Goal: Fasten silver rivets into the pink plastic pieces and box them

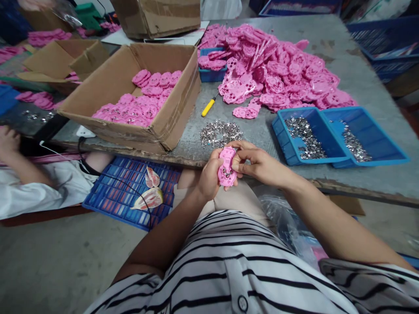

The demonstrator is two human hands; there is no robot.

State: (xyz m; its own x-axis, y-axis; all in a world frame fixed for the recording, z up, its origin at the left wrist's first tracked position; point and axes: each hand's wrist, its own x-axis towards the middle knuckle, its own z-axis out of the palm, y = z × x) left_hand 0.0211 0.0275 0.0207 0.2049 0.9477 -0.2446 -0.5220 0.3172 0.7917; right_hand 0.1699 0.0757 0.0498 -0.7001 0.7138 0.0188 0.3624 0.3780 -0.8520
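My left hand (209,176) is closed around a pink plastic shell (227,166) shaped like a small game controller, held over my lap at the table's edge. Small silver metal pieces sit in its lower end. At the shell's right side, my right hand (250,161) has thumb and forefinger pinched together; whatever lies between those fingertips is too small to make out. Just beyond both hands, a loose heap of small silver metal parts (221,133) lies on the grey table (262,135).
Two blue bins (284,139) of silver parts stand at right. Behind them rises a big pile of pink shells (278,74). A yellow-handled screwdriver (208,107) lies near a cardboard box (176,126) of shells. Peeled fruit segments (149,199) rest on a blue crate (114,187); a co-worker's hand (9,140) is at left.
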